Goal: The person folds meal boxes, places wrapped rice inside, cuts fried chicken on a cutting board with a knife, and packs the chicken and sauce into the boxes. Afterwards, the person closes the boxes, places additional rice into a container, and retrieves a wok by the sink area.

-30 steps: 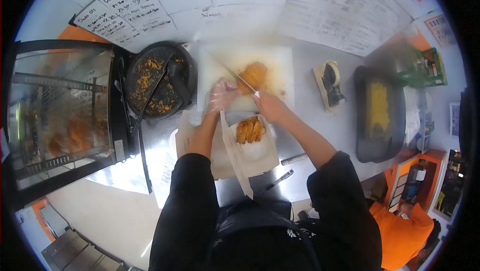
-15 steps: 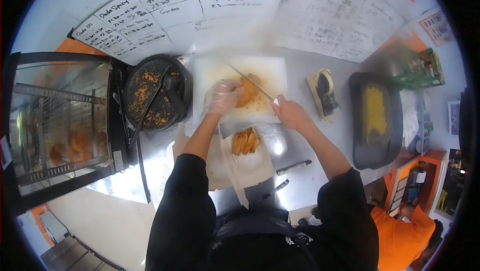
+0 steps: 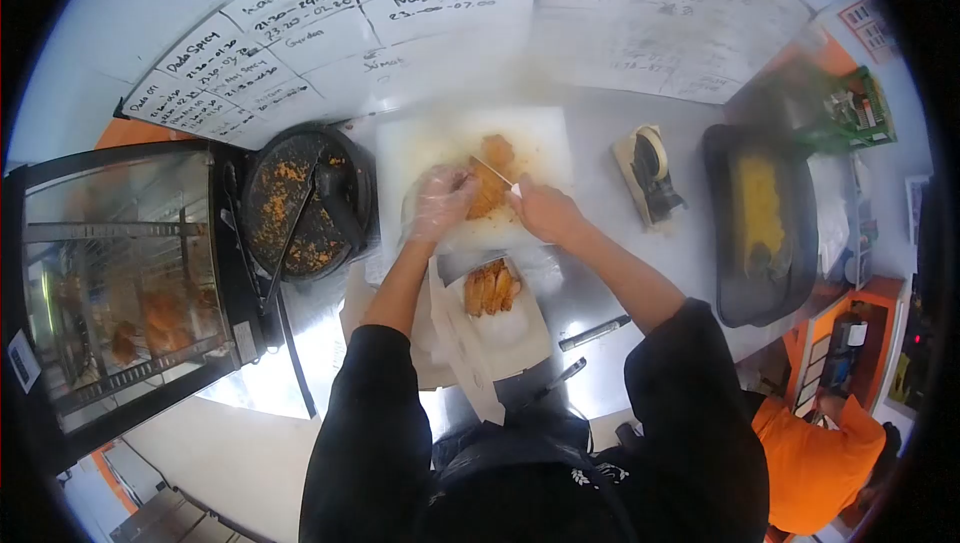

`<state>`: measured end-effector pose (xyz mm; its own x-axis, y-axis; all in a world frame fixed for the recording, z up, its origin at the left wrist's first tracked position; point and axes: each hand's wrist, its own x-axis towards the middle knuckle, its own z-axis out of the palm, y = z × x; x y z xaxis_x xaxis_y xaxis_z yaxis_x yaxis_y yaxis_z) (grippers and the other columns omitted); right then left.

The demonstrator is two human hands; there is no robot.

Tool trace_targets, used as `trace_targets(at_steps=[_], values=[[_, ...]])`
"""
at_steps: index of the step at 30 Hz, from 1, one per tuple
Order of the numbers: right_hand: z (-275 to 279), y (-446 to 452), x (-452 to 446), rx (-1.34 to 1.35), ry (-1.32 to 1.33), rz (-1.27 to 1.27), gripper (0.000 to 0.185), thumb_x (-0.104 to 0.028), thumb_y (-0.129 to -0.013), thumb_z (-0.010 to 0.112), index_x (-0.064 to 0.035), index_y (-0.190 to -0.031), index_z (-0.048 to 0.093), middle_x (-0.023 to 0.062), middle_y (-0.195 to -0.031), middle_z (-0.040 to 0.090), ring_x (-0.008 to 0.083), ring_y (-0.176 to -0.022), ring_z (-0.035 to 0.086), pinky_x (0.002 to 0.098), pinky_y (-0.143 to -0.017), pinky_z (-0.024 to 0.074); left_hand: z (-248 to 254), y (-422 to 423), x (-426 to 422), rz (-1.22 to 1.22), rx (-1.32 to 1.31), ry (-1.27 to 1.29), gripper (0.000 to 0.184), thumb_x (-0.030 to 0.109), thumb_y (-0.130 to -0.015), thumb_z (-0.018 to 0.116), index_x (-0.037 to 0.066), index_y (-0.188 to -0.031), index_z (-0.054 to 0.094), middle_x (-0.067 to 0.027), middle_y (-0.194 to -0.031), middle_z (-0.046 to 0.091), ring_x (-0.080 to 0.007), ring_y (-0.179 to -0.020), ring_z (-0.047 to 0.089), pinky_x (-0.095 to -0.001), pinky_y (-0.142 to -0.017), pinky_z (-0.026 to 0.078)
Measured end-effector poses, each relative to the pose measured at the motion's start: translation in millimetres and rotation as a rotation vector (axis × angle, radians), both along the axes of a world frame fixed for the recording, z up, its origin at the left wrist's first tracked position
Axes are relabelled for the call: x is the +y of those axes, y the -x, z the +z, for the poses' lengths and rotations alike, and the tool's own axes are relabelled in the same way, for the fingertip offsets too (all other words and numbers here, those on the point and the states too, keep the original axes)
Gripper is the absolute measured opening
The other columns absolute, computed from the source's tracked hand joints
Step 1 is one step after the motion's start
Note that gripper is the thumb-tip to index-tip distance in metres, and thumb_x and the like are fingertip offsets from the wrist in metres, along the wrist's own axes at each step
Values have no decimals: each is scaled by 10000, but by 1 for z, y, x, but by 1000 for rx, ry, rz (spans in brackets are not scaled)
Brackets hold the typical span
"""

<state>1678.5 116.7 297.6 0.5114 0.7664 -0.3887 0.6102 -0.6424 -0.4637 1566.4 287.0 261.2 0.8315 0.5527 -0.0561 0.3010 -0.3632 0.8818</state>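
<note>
On a white cutting board [image 3: 545,143] lies a piece of fried food [image 3: 497,152], golden brown, with a portion of it nearer me between my hands. My right hand [image 3: 546,211] is closed on the white handle of a knife [image 3: 492,171], whose blade points up and left across the food. My left hand [image 3: 443,201], in a clear plastic glove, is at the food's left side with its fingers drawn together; what they hold, if anything, is hidden. Just below the board, an open carton [image 3: 520,343] contains sliced fried pieces [image 3: 492,288] beside something white.
A round black pan [image 3: 265,178] with crumbs and tongs stands left, beside a glass display case [image 3: 130,273]. On the right are a tape dispenser [image 3: 643,178] and a black tray [image 3: 720,273] with yellow food. Markers [image 3: 594,333] lie near the carton. A person in orange [image 3: 815,463] is at lower right.
Since half a second ago, my right hand has moved left and slightly up with the knife. The blade now crosses the food lower down, closer to my left fingers. The camera view has shifted slightly.
</note>
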Motion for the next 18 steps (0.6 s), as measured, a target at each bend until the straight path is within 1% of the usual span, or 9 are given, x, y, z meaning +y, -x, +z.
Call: trace_targets(at_steps=[3, 6, 7, 8, 9, 12, 15, 18], values=[[11, 2, -11, 2, -31, -47, 381, -371, -986, 412, -8, -1084, 469, 263, -893, 640, 443, -855, 629, 530, -759, 497, 8, -1, 1, 2, 35, -142, 256, 237, -803, 647, -16, -831, 677, -222, -806, 639, -358, -761, 612, -447, -712, 468], [34, 8, -33, 35, 1, -74, 394, -372, -988, 405, 1, -1103, 462, 289, -892, 632, 468, -846, 622, 543, -761, 491, 14, -6, 12, -168, 93, -273, 262, 239, -822, 625, -6, -896, 677, -239, -873, 639, -371, -830, 618, -454, -760, 475], [30, 11, -38, 45, -15, -137, 400, -371, -990, 400, 4, -1113, 459, 296, -890, 630, 476, -843, 619, 549, -763, 489, -4, -9, 19, -211, 45, -439, 266, 236, -852, 600, 7, -979, 645, -215, -959, 634, -347, -897, 610, -434, -816, 469], [23, 15, -43, 57, -30, -201, 405, -371, -993, 395, 8, -1124, 456, 303, -888, 627, 484, -841, 616, 554, -764, 486, -39, -13, 28, -255, -4, -603, 282, 233, -882, 575, 20, -1063, 613, -191, -1044, 630, -322, -964, 603, -414, -871, 463], [17, 18, -47, 68, -49, -265, 410, -370, -995, 390, 11, -1134, 453, 310, -886, 625, 492, -839, 613, 560, -765, 483, -58, -16, 32, -299, -55, -772, 307, 230, -912, 551, 33, -1146, 580, -166, -1130, 625, -298, -1032, 596, -395, -927, 458], [12, 28, -48, 64, -51, -300, 408, -360, -1001, 377, 15, -1144, 447, 316, -870, 622, 495, -846, 609, 571, -764, 476, 7, -34, 16, -274, 216, -251, 309, 244, -936, 507, 67, -1183, 564, -154, -1238, 569, -315, -1091, 553, -418, -961, 429], [16, 28, -48, 100, -70, -315, 408, -360, -1001, 376, 14, -1147, 449, 310, -858, 626, 489, -852, 612, 568, -764, 476, 0, -45, 13, -265, 99, -380, 294, 266, -938, 503, 59, -1123, 600, -163, -1151, 609, -327, -1019, 580, -419, -900, 454], [17, 26, -50, 98, -58, -313, 410, -362, -1000, 380, 11, -1154, 450, 303, -854, 631, 484, -843, 617, 561, -756, 483, 8, -43, 15, -350, 158, -277, 292, 247, -929, 469, 44, -1045, 644, -223, -988, 634, -391, -960, 589, -458, -842, 464]])
